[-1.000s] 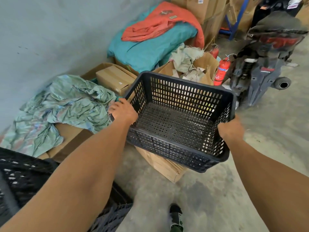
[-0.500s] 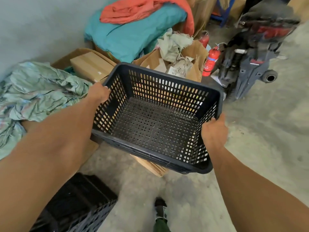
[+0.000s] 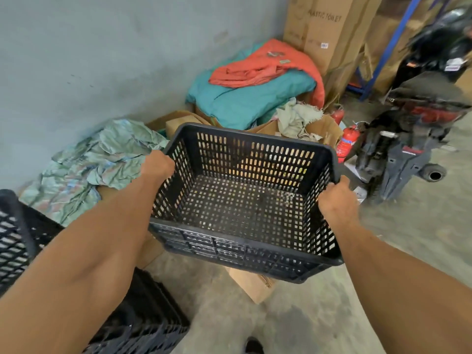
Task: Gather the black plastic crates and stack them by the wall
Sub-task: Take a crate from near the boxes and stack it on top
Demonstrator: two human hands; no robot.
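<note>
1. Carrying step: the left hand [image 3: 156,166] and right hand [image 3: 336,202] each clamp a grip on the black crate [image 3: 245,200], held between them above the floor.
2. Next, likely: lower it onto the stacked crates [image 3: 143,325] below the left grip, rims aligned.

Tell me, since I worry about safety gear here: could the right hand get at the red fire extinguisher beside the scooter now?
Probably not: the right hand grips the black plastic crate, which hangs between the person and the red fire extinguisher.
</note>
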